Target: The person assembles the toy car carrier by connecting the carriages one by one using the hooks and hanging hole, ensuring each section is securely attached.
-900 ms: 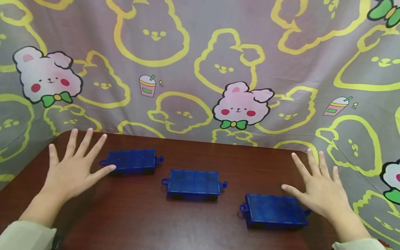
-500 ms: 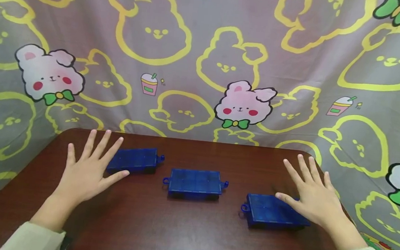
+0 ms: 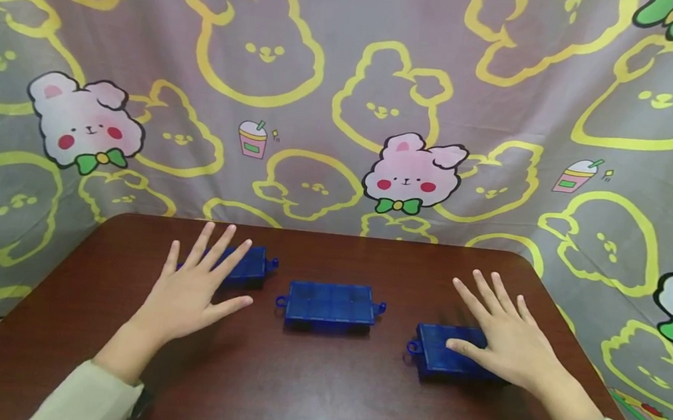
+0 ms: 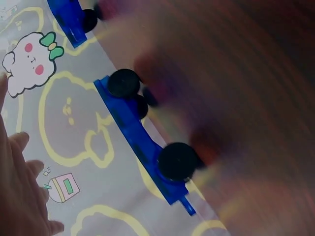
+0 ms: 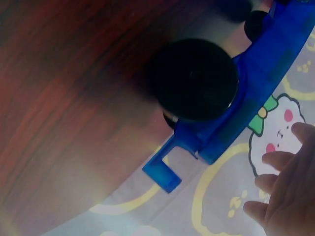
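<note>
Three blue toy train cars stand apart on a dark wooden table (image 3: 320,395); each visible end carries a ring or a hook. My left hand (image 3: 187,300), fingers spread, overlaps the left car (image 3: 252,266) in the head view and hides much of it. The middle car (image 3: 331,303) is in full sight between the hands. Over the right car (image 3: 438,352), my right hand (image 3: 511,342) is spread too, covering its right end. Both hands hold nothing. In the right wrist view a black wheel (image 5: 194,78) and a blue hook (image 5: 165,179) show close up.
A grey curtain (image 3: 320,122) with yellow outlines and white rabbit faces hangs behind the table's far edge. It also runs down along the right side. The left wrist view shows black wheels (image 4: 177,161) under a blue car.
My left hand has moved right, from beside the left car to across it. My right hand has moved left, over the right car. The cars stay put.
</note>
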`<state>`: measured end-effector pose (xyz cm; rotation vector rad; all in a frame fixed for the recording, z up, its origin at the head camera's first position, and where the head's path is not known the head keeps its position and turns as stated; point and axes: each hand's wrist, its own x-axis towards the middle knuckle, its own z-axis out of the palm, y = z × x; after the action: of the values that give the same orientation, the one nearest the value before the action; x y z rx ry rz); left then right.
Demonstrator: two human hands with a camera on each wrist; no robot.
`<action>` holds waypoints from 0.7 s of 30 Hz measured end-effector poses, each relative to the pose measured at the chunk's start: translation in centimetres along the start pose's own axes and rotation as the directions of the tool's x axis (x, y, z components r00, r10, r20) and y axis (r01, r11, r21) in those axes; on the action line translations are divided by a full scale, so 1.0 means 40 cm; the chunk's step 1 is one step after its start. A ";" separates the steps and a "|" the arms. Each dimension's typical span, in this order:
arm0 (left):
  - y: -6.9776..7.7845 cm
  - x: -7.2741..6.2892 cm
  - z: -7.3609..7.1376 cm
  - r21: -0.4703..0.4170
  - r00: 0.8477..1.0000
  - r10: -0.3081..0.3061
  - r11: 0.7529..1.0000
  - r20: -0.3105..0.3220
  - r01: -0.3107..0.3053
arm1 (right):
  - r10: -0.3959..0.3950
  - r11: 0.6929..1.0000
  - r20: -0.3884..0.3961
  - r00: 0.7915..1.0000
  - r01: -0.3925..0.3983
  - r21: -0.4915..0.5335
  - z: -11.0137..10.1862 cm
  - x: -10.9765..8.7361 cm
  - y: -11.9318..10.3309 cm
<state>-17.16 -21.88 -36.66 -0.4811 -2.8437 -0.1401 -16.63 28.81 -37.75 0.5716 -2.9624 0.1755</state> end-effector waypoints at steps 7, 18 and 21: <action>0.030 0.033 0.012 -0.024 0.994 0.078 0.997 0.077 -0.076 | -0.057 0.998 0.019 0.998 0.056 0.036 0.017 -0.002 -0.023; 0.085 0.081 0.038 -0.198 0.964 0.227 0.960 0.140 -0.197 | -0.111 0.991 0.057 0.992 0.106 0.077 0.039 -0.014 -0.051; 0.100 0.090 0.049 -0.238 0.952 0.252 0.949 0.175 -0.207 | -0.128 0.989 0.068 0.989 0.122 0.082 0.046 -0.019 -0.057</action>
<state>-19.55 -16.73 -37.39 -0.9204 -2.9534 -0.3811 -15.24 26.74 -39.47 0.7877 -2.9883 0.2648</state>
